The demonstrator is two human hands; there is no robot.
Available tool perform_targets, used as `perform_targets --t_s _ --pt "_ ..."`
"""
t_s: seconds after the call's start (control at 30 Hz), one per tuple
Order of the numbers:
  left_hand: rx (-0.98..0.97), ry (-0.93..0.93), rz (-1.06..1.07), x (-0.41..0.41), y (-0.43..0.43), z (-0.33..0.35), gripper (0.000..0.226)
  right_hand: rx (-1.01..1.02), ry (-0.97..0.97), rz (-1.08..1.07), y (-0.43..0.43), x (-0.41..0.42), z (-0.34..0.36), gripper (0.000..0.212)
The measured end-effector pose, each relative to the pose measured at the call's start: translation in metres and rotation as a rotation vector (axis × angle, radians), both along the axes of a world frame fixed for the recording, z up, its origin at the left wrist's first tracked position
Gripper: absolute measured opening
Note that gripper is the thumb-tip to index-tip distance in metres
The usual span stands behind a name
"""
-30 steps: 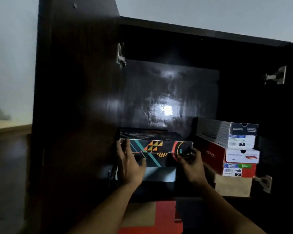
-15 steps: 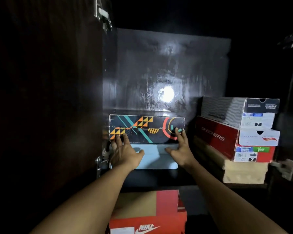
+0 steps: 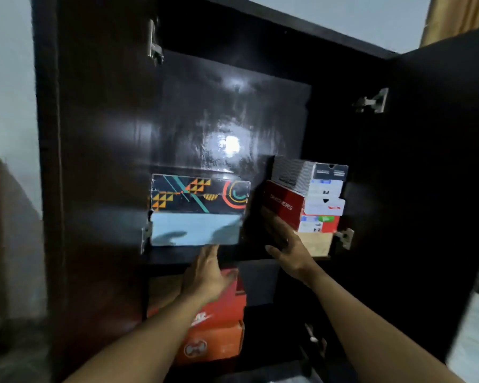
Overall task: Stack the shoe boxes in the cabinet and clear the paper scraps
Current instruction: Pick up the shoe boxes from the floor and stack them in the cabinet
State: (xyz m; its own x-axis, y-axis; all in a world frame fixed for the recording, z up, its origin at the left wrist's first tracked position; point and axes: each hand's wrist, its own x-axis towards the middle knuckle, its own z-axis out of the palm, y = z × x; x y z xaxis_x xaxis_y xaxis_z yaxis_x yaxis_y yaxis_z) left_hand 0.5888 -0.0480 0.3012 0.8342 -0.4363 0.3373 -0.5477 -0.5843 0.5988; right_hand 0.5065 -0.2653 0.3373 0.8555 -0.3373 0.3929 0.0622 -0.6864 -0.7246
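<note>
A black shoe box with orange and teal patterns [image 3: 199,193] rests on a pale blue box [image 3: 195,229] on the upper shelf of a dark cabinet [image 3: 108,161]. To its right stands a stack: a grey box [image 3: 293,172] on top, a red box [image 3: 282,205] under it, and a tan box [image 3: 317,243] at the bottom. My left hand [image 3: 208,275] hangs open just below the shelf edge, touching nothing. My right hand [image 3: 282,239] is open with fingers spread at the left side of the right stack.
On the lower shelf stands a red box [image 3: 221,308] on an orange box [image 3: 216,344]. Both cabinet doors are open: the left door [image 3: 94,134] and the right door [image 3: 440,161]. Metal hinges [image 3: 371,102] stick out at the sides. A yellow curtain [image 3: 459,15] hangs top right.
Both hands have let go of the patterned box and drawn back. My left hand dropped below the shelf; my right hand moved right toward the other stack. The camera pulled back.
</note>
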Motion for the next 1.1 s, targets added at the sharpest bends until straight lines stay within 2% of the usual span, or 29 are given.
perform_targets --t_s 0.07,0.13,0.23,0.33,0.47,0.57,0.73,0.87,1.1 --pt "0.031 0.060 -0.047 -0.043 -0.001 -0.026 0.093 -0.017 0.093 -0.096 0.013 -0.069 -0.008 0.089" --pt "0.050 0.115 -0.098 -0.081 -0.005 -0.052 0.090 0.007 0.211 -0.258 0.009 -0.132 -0.026 0.091" --pt "0.089 0.152 -0.226 -0.135 -0.018 -0.073 0.095 0.024 0.275 -0.441 -0.011 -0.220 -0.042 0.091" --pt "0.113 0.157 -0.342 -0.181 -0.046 -0.070 0.085 0.012 0.340 -0.618 -0.028 -0.304 -0.037 0.092" --pt "0.127 0.117 -0.494 -0.248 -0.091 -0.056 0.087 0.069 0.333 -0.791 -0.044 -0.407 -0.030 0.091" --pt "0.151 0.133 -0.640 -0.295 -0.128 -0.056 0.087 0.065 0.396 -0.951 -0.045 -0.472 -0.033 0.093" --pt "0.157 0.155 -0.866 -0.372 -0.176 -0.058 0.089 0.066 0.454 -1.145 -0.033 -0.558 -0.041 0.092" --pt "0.116 0.285 -0.982 -0.425 -0.207 -0.068 0.088 0.033 0.495 -1.247 -0.031 -0.612 -0.047 0.091" --pt "0.282 0.179 -1.162 -0.482 -0.265 -0.079 0.079 0.033 0.641 -1.340 -0.068 -0.668 -0.080 0.091"
